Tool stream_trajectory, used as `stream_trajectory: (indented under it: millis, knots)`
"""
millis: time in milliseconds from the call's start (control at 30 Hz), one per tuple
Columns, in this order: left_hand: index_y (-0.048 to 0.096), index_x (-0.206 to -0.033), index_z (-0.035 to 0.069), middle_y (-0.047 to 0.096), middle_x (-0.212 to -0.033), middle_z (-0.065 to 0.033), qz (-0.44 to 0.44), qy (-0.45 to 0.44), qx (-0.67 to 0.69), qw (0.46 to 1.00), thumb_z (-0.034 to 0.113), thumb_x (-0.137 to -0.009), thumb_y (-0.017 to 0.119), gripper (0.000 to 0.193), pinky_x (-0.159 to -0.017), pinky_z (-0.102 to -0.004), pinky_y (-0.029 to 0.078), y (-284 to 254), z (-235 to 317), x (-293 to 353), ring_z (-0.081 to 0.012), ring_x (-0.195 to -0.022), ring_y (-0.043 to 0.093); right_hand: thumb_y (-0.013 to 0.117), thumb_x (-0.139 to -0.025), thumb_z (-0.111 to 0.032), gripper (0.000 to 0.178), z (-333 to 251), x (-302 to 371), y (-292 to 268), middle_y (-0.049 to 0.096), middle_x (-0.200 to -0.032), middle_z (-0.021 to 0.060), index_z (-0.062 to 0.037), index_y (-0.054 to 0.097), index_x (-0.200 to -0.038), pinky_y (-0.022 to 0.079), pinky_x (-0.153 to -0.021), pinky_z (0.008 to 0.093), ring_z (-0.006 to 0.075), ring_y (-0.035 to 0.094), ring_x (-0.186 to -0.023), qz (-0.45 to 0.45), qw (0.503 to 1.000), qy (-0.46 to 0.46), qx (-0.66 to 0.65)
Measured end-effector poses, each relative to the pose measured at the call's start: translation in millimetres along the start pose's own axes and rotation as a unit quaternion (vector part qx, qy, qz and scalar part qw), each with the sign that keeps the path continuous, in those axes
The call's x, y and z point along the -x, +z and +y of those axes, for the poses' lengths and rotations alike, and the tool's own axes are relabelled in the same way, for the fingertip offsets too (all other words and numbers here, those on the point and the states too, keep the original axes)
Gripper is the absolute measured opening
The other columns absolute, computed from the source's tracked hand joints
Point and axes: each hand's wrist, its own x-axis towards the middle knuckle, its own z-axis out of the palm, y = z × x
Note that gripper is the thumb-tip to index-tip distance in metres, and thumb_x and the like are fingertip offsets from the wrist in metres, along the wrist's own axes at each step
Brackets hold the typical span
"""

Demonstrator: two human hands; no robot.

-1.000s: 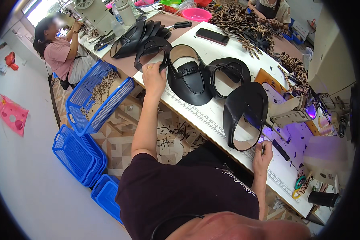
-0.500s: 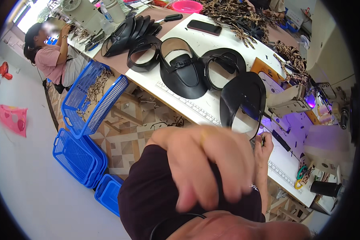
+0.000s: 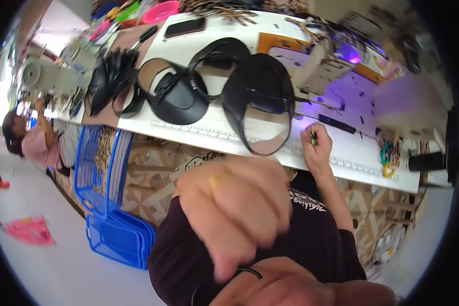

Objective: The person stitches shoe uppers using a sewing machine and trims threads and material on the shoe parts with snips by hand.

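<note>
Close to the camera, my left hand [image 3: 234, 199] is raised before my chest, fingers bent and smeared by motion; its palm is hidden, and nothing shows in it. My right hand [image 3: 317, 145] is closed at the near table edge around a small dark metallic thing [image 3: 313, 138], too small to name. Just left of it, a black piece with a looped strap [image 3: 257, 76], looking like a shoe upper, lies untouched. Beside that are a round looped black piece [image 3: 227, 51] and a black buckled upper [image 3: 181, 102]. Farther left, several similar black pieces [image 3: 109, 76] lean together.
A sewing machine [image 3: 319, 64] with a purple light stands at right. Near it lie a black-handled tool [image 3: 336, 123] and green-and-yellow-handled scissors [image 3: 387, 160]. A phone [image 3: 185, 27] lies at the back. Blue baskets [image 3: 120, 239] stand on the floor at left. A person [image 3: 35, 143] sits beyond.
The view has turned, so the table and the black pieces sit farther left and higher. My left hand has shifted left and down in the picture. My right hand shows more fully.
</note>
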Motion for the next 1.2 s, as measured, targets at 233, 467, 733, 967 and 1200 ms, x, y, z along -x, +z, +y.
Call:
stream_trajectory:
  millis: [233, 467, 733, 967, 1200]
  knots:
    - [0.063, -0.089, 0.004, 0.061, -0.092, -0.0084, -0.133, -0.387, -0.616, 0.673, 0.006, -0.066, 0.071, 0.024, -0.077, -0.0378, 0.045, -5.6, -94.8, 25.3, -0.0283, -0.093, 0.056, 0.051, -0.092, -0.013, 0.013, 81.7, -18.5, -139.4, 0.052, -0.080, 0.0025, -0.0008, 0.055, -0.090, 0.039, -0.059, 0.0232, 0.0095, 0.048, -0.065, 0.149, 0.979, 0.134, -0.038]
    - [0.065, -0.088, 0.007, 0.061, -0.090, -0.0026, -0.188, -0.463, -0.628, 0.596, -0.002, -0.068, 0.061, 0.023, -0.075, -0.0384, 0.043, 24.6, -129.7, 21.9, -0.0243, -0.090, 0.055, 0.057, -0.074, 0.001, 0.032, 92.4, -3.2, -203.8, 0.056, -0.097, 0.0124, -0.0060, 0.059, -0.105, 0.047, -0.075, 0.0399, 0.0343, 0.058, -0.088, -0.057, 0.926, 0.135, 0.348]
    - [0.063, -0.094, 0.006, 0.058, -0.092, -0.0096, -0.272, -0.405, -0.647, 0.586, 0.003, -0.066, 0.066, 0.028, -0.074, -0.0386, 0.046, 18.3, -123.4, 23.1, -0.0299, -0.085, 0.056, 0.061, -0.077, 0.001, 0.014, 90.4, 6.8, -200.7, 0.052, -0.081, 0.0091, -0.0015, 0.055, -0.089, 0.043, -0.064, 0.0299, 0.0209, 0.053, -0.070, 0.077, 0.979, 0.041, 0.183]
    - [0.054, -0.067, 0.004, 0.051, -0.075, -0.0099, -0.257, -0.355, -0.622, 0.649, 0.007, -0.067, 0.055, 0.003, -0.061, -0.0367, 0.046, 41.8, -78.8, 8.8, -0.0268, -0.072, 0.055, 0.057, -0.087, -0.002, 0.009, 45.7, 23.8, -184.8, 0.053, -0.081, 0.0007, -0.0029, 0.049, -0.091, 0.035, -0.052, 0.0172, 0.0041, 0.045, -0.063, 0.138, 0.983, 0.117, -0.028]
    - [0.063, -0.082, 0.005, 0.056, -0.081, -0.0063, -0.259, -0.383, -0.532, 0.709, 0.005, -0.068, 0.066, 0.014, -0.060, -0.0344, 0.047, 68.4, -82.0, 56.4, -0.0249, -0.072, 0.058, 0.054, -0.084, 0.005, 0.009, 5.0, 8.2, -151.0, 0.056, -0.092, 0.0080, -0.0013, 0.050, -0.090, 0.041, -0.062, 0.0212, 0.0111, 0.050, -0.073, 0.073, 0.995, -0.043, 0.059]
